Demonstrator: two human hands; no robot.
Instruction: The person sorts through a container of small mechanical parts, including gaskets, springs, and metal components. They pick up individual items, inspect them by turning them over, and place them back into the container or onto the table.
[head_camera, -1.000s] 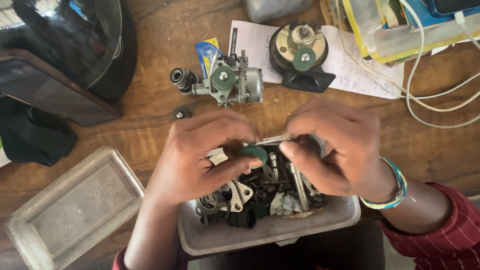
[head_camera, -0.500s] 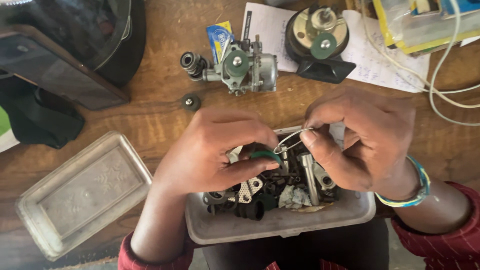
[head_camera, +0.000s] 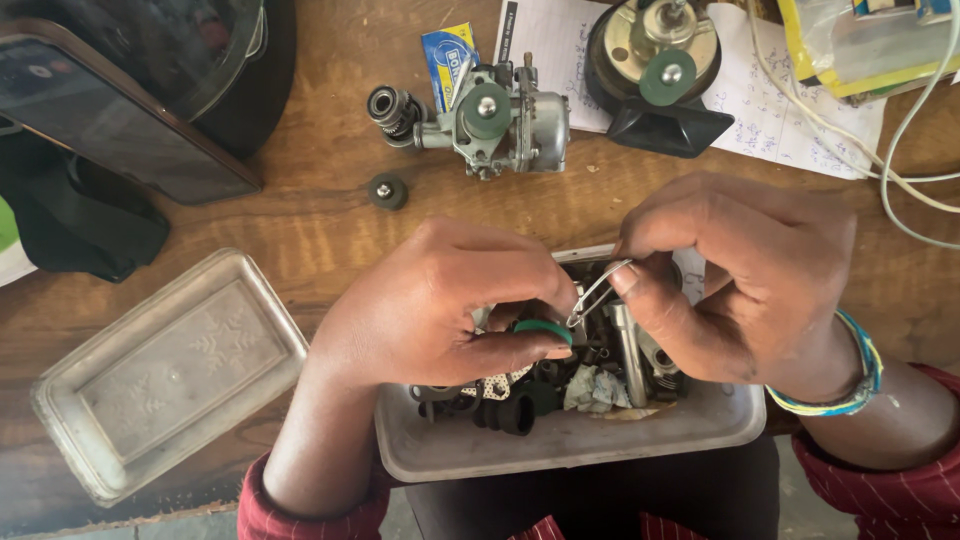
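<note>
Wire clip (head_camera: 597, 290) now higher, pinched in right hand (head_camera: 740, 275) grip.

The parts tray (head_camera: 560, 455) is the landmark; the left hand (head_camera: 440, 300) and right hand (head_camera: 745, 280) cover most of its contents and its far rim; the green ring (head_camera: 543, 328) shows only an edge inside the left grip; small parts beneath are too jumbled to tell; above the tray, the horn (head_camera: 655, 70) is cut by the top edge; left of it, the dark helmet (head_camera: 130, 70) too.
</note>
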